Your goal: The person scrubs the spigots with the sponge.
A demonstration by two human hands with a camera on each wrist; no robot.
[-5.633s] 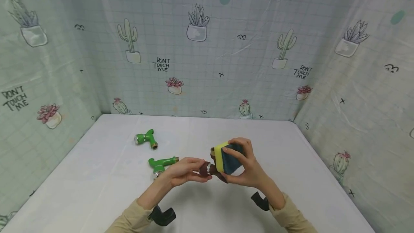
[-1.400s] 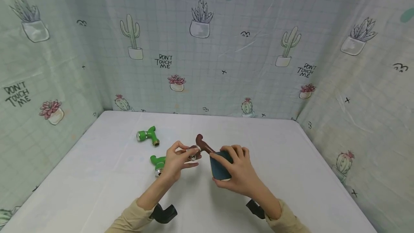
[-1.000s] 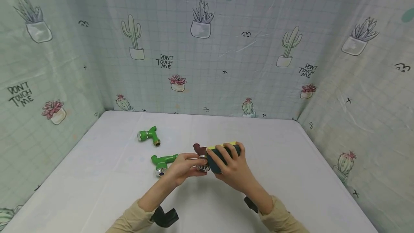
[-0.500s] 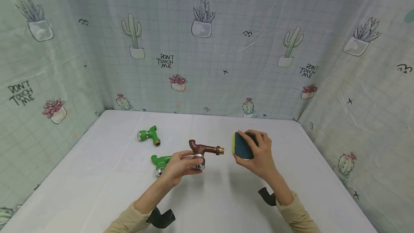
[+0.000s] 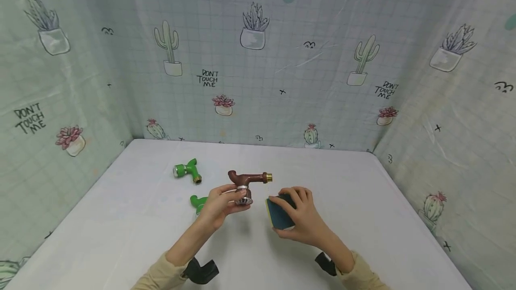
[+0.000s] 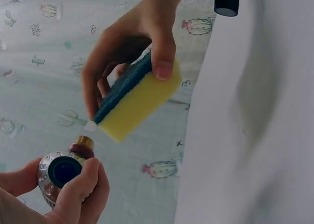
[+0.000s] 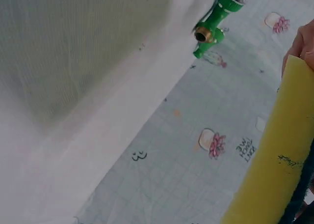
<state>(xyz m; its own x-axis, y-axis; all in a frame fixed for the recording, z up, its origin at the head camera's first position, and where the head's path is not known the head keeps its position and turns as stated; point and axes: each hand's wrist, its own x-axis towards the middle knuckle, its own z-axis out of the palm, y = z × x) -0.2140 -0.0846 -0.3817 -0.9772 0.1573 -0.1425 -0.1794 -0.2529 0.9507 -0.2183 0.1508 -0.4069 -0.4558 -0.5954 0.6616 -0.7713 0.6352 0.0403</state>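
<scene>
In the head view, the left hand (image 5: 219,205) pinched the brown faucet (image 5: 250,178) by its chrome-trimmed knob above the white table (image 5: 363,200), while the right hand (image 5: 302,220) gripped a blue-and-yellow sponge (image 5: 280,211) between thumb and fingers, below the faucet's brass end and apart from it. A firm hold on the knob, with light sponge pressure, seemed the best way to keep the faucet from twisting. The near green faucet (image 5: 198,202) sat partly hidden by the left hand, the far green faucet (image 5: 188,170) farther back; the table's far edge lay well beyond the 2 hands, and rightward movement looked easier. In the left wrist view, the brass end faced the sponge's lower corner. In the right wrist view, yellow foam dominated the right side; the grip there could not be told.
</scene>
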